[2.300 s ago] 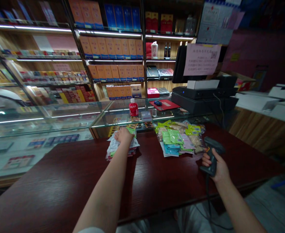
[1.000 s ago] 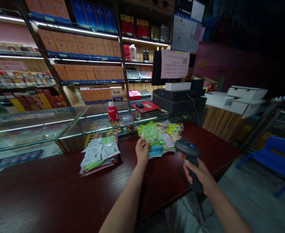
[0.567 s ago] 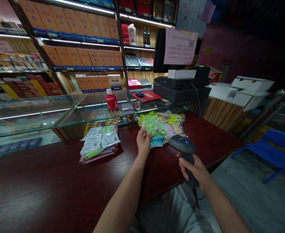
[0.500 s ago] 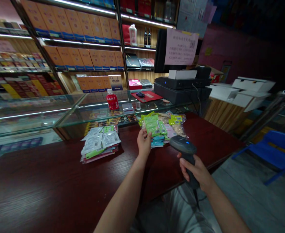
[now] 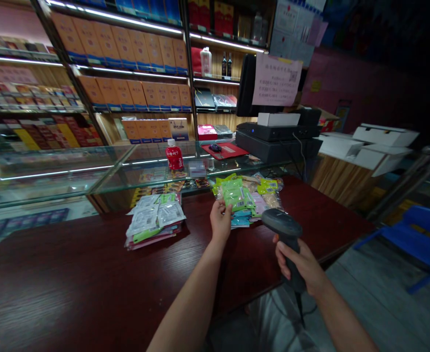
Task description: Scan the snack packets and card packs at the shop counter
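My right hand (image 5: 299, 261) is wrapped round the handle of a dark barcode scanner (image 5: 283, 225), held above the table's near edge with its head towards the packets. The thumb and fingers of my left hand (image 5: 221, 219) grip the near left edge of a green snack packet (image 5: 234, 193). That packet tops a loose pile, with blue packets (image 5: 241, 218) below it, a pink packet (image 5: 261, 201) beside it and yellow-green packets (image 5: 268, 186) at the right. Further left on the dark red table (image 5: 90, 283) lies a separate stack of silvery-backed packets (image 5: 156, 217).
Behind the table runs a glass counter (image 5: 127, 168) carrying a red bottle (image 5: 174, 155), a mouse (image 5: 215, 147) on a red mat and a black cash register (image 5: 277, 142). White boxes (image 5: 379, 139) stand at the right, with a blue chair (image 5: 413, 239) below them.
The view has shifted slightly, so most things sit a little lower and further right. The green packet appears a bit more raised in my left hand. My right hand still holds the scanner.
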